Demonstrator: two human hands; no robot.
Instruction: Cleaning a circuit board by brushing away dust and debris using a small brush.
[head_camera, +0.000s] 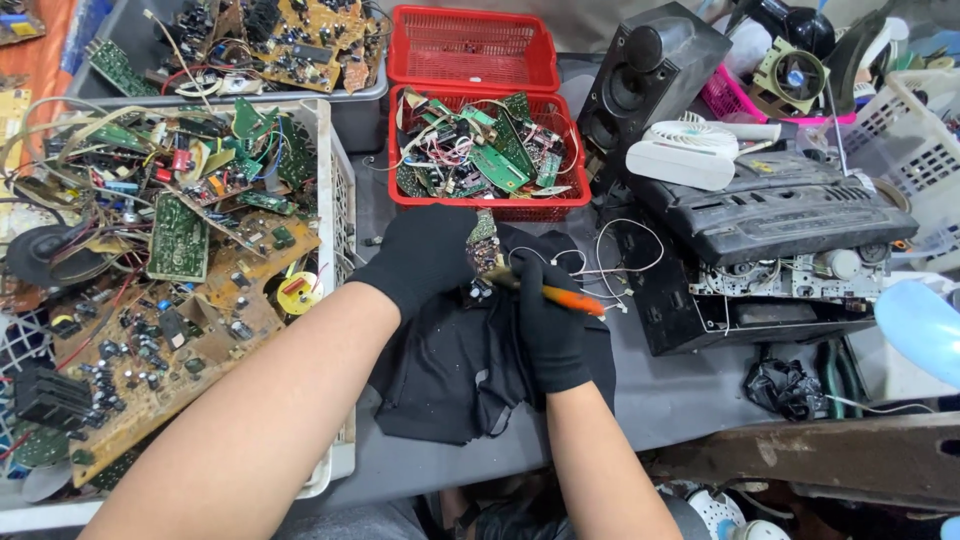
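Note:
My left hand (425, 255), in a black glove, grips a small green circuit board (484, 242) and holds it upright above a black cloth (450, 370). My right hand (548, 320), also gloved in black, holds an orange-handled tool (565, 297) whose tip meets the lower edge of the board. Thin white wires (610, 262) trail from the board toward the right, over the cloth and a black casing.
A white crate (340, 200) of circuit boards sits left. Two red baskets (470, 50) stand behind, the nearer holding green boards. A black speaker (650, 75), a white fan (690, 150) and an opened cassette player (780, 235) lie right. A wooden plank (850, 455) runs along the front right.

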